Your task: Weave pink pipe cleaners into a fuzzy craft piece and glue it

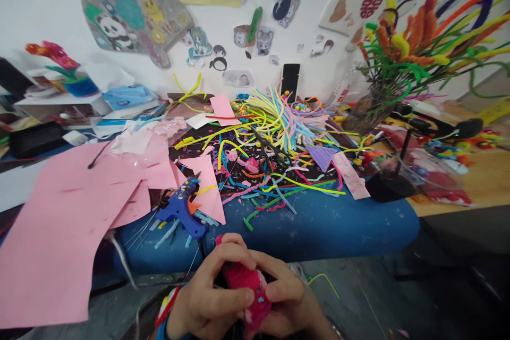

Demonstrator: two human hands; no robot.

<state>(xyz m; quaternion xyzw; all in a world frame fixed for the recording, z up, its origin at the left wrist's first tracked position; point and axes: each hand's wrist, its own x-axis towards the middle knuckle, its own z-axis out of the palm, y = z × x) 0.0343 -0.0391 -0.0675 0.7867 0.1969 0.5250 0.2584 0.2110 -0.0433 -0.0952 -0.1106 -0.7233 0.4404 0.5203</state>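
Observation:
Between my two hands is a bright pink fuzzy craft piece [260,314], which looks made of pipe cleaners, with paler pink bits and small light blue specks on its front. My left hand [213,284] wraps its fingers round the left side, the thumb pressed on the front. From the other side my right hand [285,292] grips it, the thumb tip close to the left thumb. Much of the piece is hidden behind the fingers. Just beyond, a blue hot glue gun [181,210] lies at the edge of the blue-covered table [319,228].
A heap of pipe cleaners [279,122] covers the table's middle, with scissors [265,151] among them. Pink sheets [59,223] hang over the left edge. A phone [290,81] leans on the wall. At right stands a vase [366,106] of pipe-cleaner flowers.

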